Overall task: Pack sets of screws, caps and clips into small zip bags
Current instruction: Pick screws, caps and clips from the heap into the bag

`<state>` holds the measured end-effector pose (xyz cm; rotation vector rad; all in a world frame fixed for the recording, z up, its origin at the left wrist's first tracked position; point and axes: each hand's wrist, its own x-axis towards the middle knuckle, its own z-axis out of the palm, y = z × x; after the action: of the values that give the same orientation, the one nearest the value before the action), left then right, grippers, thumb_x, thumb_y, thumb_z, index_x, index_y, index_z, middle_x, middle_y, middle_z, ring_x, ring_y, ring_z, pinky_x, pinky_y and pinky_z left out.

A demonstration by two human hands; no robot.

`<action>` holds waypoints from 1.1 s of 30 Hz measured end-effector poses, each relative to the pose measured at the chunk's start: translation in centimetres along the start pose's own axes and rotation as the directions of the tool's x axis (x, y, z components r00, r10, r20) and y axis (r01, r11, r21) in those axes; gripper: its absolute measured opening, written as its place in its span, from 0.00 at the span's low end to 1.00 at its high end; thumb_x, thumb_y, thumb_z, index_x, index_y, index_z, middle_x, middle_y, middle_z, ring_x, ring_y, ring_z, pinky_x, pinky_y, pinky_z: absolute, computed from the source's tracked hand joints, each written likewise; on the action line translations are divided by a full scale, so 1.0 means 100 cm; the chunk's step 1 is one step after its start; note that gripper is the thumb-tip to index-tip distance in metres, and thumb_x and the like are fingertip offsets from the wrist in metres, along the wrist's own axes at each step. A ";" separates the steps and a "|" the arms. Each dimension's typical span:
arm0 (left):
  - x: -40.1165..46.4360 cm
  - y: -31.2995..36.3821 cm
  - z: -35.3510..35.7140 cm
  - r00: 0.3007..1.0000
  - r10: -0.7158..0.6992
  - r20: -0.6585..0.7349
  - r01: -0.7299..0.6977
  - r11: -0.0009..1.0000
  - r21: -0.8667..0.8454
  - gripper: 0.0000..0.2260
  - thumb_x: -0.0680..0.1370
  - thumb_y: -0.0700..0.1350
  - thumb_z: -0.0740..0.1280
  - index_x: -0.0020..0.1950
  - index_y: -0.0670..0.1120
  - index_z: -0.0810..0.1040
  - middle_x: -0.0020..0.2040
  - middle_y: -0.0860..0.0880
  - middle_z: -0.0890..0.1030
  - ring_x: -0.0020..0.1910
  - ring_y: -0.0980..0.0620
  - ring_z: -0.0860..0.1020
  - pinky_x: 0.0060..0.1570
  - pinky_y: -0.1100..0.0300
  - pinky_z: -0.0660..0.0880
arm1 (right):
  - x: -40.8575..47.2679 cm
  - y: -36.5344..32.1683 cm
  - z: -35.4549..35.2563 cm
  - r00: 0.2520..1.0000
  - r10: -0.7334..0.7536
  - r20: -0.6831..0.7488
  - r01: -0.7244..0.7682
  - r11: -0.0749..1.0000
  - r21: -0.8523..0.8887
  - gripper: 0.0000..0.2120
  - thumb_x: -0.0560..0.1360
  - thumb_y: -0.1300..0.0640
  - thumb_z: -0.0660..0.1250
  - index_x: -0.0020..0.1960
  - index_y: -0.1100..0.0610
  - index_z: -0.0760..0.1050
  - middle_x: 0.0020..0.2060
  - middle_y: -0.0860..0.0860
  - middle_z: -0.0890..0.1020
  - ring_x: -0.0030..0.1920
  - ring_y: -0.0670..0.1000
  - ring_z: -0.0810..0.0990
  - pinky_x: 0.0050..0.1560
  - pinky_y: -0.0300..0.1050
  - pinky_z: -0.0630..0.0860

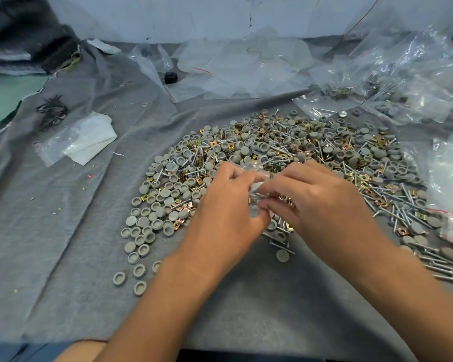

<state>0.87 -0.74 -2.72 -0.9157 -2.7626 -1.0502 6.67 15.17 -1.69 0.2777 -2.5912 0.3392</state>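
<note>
Both hands [267, 202] around small zip bag [256, 178], apparently with screws inside

- Two bare arms reach forward from the bottom edge, and the hands meet in the middle.
- The left hand [229, 198] comes in from the lower left, with its back facing up.
- Its fingers are curled, and the tips pinch a small clear bag [254, 180].
- The right hand [315, 198] comes in from the lower right, also back up.
- Its fingers are bent too, and its thumb and fingertips pinch the same bag.
- The fingertips of both hands almost touch each other.
- Both wrists are fairly straight, and the forearms spread apart toward the bottom edge.
</note>
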 end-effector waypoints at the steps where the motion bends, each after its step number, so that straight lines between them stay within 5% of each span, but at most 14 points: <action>1: 0.000 0.000 0.000 1.000 0.000 0.005 0.000 1.000 -0.007 0.16 0.75 0.48 0.74 0.61 0.58 0.78 0.49 0.58 0.67 0.39 0.62 0.73 0.42 0.68 0.71 | 0.001 -0.002 -0.001 1.000 -0.010 0.008 0.010 1.000 -0.012 0.08 0.75 0.52 0.74 0.52 0.54 0.84 0.43 0.49 0.83 0.43 0.53 0.80 0.45 0.53 0.80; 4: -0.001 0.003 0.001 1.000 0.015 0.008 -0.015 1.000 -0.017 0.12 0.74 0.46 0.73 0.53 0.58 0.76 0.48 0.59 0.67 0.39 0.62 0.73 0.41 0.67 0.69 | 0.003 -0.007 -0.004 0.998 -0.052 0.028 0.054 0.996 -0.072 0.06 0.76 0.52 0.72 0.50 0.54 0.82 0.41 0.49 0.82 0.41 0.53 0.79 0.42 0.53 0.78; 9: -0.003 0.003 0.000 0.999 0.036 -0.035 -0.036 0.999 0.020 0.17 0.74 0.46 0.73 0.62 0.56 0.78 0.50 0.57 0.67 0.39 0.60 0.74 0.43 0.62 0.77 | 0.000 -0.017 -0.002 0.988 0.088 0.125 -0.077 0.993 -0.085 0.06 0.80 0.50 0.67 0.51 0.51 0.82 0.41 0.48 0.78 0.38 0.53 0.80 0.34 0.50 0.77; 12: -0.004 0.006 0.001 0.999 0.049 -0.016 -0.048 0.997 0.056 0.17 0.74 0.46 0.73 0.62 0.55 0.78 0.50 0.57 0.67 0.40 0.60 0.74 0.42 0.62 0.76 | 0.001 -0.016 0.004 0.974 0.181 0.140 -0.191 0.979 0.064 0.06 0.77 0.52 0.72 0.52 0.52 0.82 0.42 0.47 0.77 0.40 0.51 0.79 0.40 0.49 0.78; 14: -0.004 0.005 0.001 0.999 0.052 -0.015 -0.051 0.997 0.050 0.16 0.75 0.46 0.73 0.61 0.57 0.78 0.50 0.57 0.67 0.42 0.61 0.74 0.43 0.60 0.77 | 0.003 -0.012 0.003 0.950 0.273 0.152 -0.302 0.929 0.216 0.08 0.73 0.52 0.76 0.52 0.51 0.83 0.41 0.43 0.79 0.40 0.44 0.78 0.44 0.37 0.76; 19: -0.001 -0.002 -0.002 0.999 -0.002 -0.037 0.002 1.000 0.022 0.22 0.76 0.53 0.73 0.70 0.57 0.75 0.51 0.61 0.67 0.40 0.65 0.72 0.43 0.70 0.72 | 0.005 0.012 -0.014 0.893 0.403 0.200 -0.449 0.765 0.463 0.07 0.72 0.50 0.75 0.49 0.41 0.82 0.39 0.33 0.83 0.41 0.33 0.81 0.37 0.23 0.72; 23: -0.001 -0.005 -0.003 0.998 -0.019 -0.052 0.020 1.000 0.011 0.24 0.76 0.54 0.73 0.71 0.58 0.74 0.52 0.63 0.68 0.39 0.64 0.71 0.42 0.70 0.73 | 0.004 0.047 -0.017 0.833 0.473 0.288 -0.530 0.831 0.168 0.09 0.75 0.50 0.74 0.53 0.40 0.80 0.40 0.35 0.80 0.41 0.35 0.79 0.35 0.27 0.71; 26: -0.001 -0.004 -0.003 0.999 -0.017 -0.041 0.018 1.000 0.014 0.24 0.75 0.55 0.71 0.72 0.59 0.73 0.51 0.63 0.68 0.39 0.64 0.71 0.41 0.70 0.74 | -0.001 0.050 -0.005 0.831 0.435 0.347 -0.446 0.894 -0.052 0.12 0.75 0.47 0.72 0.58 0.40 0.80 0.51 0.39 0.77 0.48 0.43 0.76 0.46 0.40 0.73; 33: -0.001 -0.004 -0.005 0.999 -0.031 -0.030 0.032 0.999 0.008 0.25 0.75 0.55 0.72 0.72 0.58 0.73 0.52 0.64 0.67 0.40 0.65 0.70 0.48 0.65 0.78 | 0.000 0.042 0.005 0.890 0.333 0.310 -0.287 0.940 -0.186 0.08 0.76 0.46 0.71 0.54 0.43 0.79 0.50 0.43 0.72 0.56 0.48 0.71 0.47 0.43 0.72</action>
<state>0.63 -1.31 -2.63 -0.8510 -2.7636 -1.0477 5.34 19.02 -2.93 -0.1478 -2.9880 0.2392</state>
